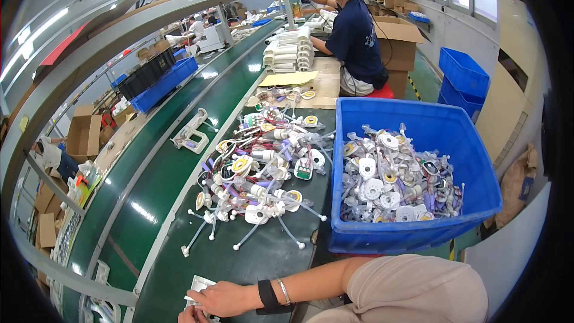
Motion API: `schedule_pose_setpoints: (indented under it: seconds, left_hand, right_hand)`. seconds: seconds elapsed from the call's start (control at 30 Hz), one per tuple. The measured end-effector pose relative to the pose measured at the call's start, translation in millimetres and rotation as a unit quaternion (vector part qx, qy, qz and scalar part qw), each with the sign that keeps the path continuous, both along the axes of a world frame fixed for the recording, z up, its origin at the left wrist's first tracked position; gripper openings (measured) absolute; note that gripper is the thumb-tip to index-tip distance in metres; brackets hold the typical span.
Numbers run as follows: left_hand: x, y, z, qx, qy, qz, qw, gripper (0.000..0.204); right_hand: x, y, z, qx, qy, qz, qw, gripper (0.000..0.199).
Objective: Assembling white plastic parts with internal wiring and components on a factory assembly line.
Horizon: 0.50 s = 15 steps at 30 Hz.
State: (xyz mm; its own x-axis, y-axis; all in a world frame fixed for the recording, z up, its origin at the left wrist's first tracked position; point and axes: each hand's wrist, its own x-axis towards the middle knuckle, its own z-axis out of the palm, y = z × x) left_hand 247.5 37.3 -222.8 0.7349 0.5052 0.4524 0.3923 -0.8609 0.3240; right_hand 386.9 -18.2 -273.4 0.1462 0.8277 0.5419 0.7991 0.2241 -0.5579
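Note:
At the lower edge of the head view, my right hand [226, 299] is closed on a white plastic part [202, 282] that lies low over the dark green bench. A black band and a metal bracelet circle that wrist. Only some fingers of my left hand [190, 316] show, bent in against the same part from below; the rest is cut off by the picture's edge. Fingers hide most of the part. Farther up the bench spreads a heap of small assemblies [257, 173] with clear cups, white caps, red wires, purple pieces and thin tubes.
A blue bin [412, 227] full of similar assemblies stands right of the bench. Along the left runs a green conveyor [143, 203] carrying a white plastic frame [192, 131]. Stacked white housings [290, 51] sit by a seated co-worker [359, 36]. A curved metal rail [60, 78] crosses the left.

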Motion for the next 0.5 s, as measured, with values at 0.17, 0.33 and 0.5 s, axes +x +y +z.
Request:
schedule_pose_setpoints:
  seconds: [0.17,0.33,0.5]
  left_hand:
    - [-8.4,5.5,-4.1,0.015,0.021,-0.035,0.999,0.025]
    - [-37.7,23.7,9.4,-0.044,-0.049,0.009,0.998,0.035]
    - [-53.8,33.8,2.8,-0.044,0.130,0.004,0.991,0.062]
  right_hand:
    - [2.8,2.0,-3.9,0.005,-0.007,0.008,1.000,0.036]
    - [29.0,-9.0,4.1,-0.024,-0.146,-0.081,0.986,0.033]
    - [49.8,2.1,-7.2,-0.083,-0.107,-0.092,0.986,0.032]
